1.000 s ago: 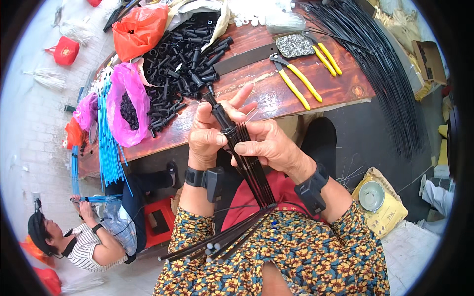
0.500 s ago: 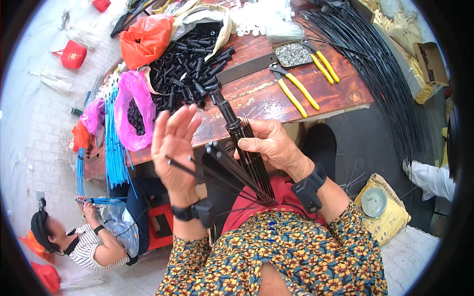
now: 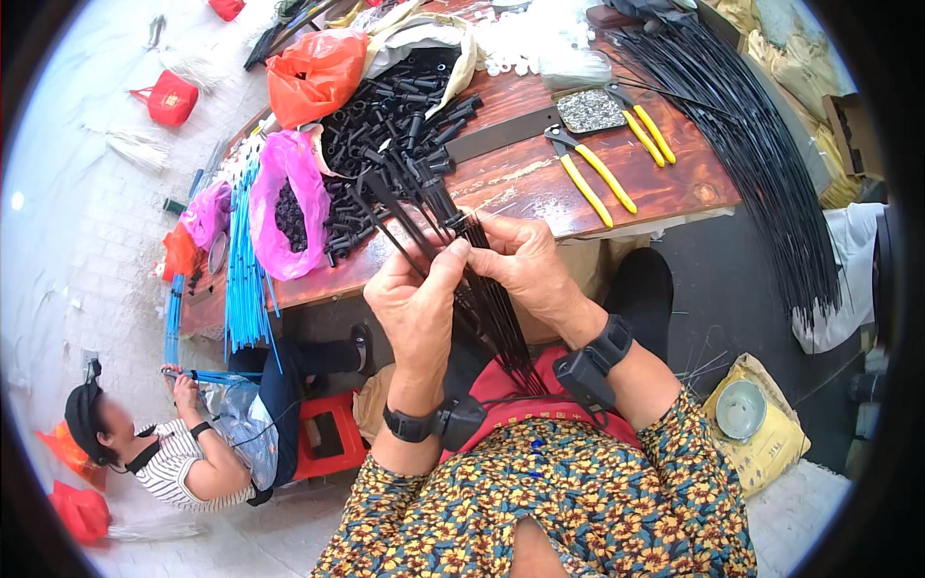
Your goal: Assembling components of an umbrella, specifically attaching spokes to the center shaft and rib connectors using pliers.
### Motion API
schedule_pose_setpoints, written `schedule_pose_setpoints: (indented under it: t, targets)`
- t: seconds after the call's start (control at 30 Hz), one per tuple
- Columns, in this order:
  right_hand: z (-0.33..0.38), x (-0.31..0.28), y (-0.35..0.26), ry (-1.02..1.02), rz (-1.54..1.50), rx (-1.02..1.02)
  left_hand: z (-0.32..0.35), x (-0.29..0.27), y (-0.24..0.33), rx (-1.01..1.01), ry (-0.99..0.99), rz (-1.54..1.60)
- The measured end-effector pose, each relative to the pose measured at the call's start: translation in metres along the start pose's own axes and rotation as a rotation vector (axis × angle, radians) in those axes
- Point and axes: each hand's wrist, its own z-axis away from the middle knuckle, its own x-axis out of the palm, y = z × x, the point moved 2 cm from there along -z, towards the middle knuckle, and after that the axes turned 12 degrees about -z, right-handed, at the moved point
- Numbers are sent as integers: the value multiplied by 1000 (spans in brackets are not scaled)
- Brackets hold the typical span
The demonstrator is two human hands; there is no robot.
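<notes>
My right hand (image 3: pixel 532 275) is closed around a bundle of thin black rods (image 3: pixel 493 323), which slants from my lap up toward the table. A dark collar with bright wire at its edge sits near the bundle's top. Pinched in my left hand (image 3: pixel 416 310) are several more thin black rods (image 3: pixel 412 229), their upper ends fanned out left of the bundle. Both thumbs meet at the collar. Just beyond lies a heap of black tubular plastic parts (image 3: pixel 390 116) on the wooden table (image 3: pixel 525 188).
Yellow-handled pliers (image 3: pixel 590 173), a second such pair (image 3: pixel 644 123) and a tray of small metal bits (image 3: pixel 592 112) lie at the right. Long black rods (image 3: pixel 747 154) drape over the table's right edge. At left are a pink bag (image 3: pixel 265 226), blue rods (image 3: pixel 246 279) and a seated co-worker (image 3: pixel 207 453).
My left hand has come from raised and spread to a pinch beside my right hand. The loose rods have swung upward from my lap to stand beside the bundle. The view has shifted slightly.
</notes>
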Motion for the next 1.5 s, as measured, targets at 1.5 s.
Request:
schedule_pose_setpoints:
  t: [1.5]
  targets:
    - [-3, -9, 7, 167, 165, 234, -15, 1, -31, -192, -81, 537]
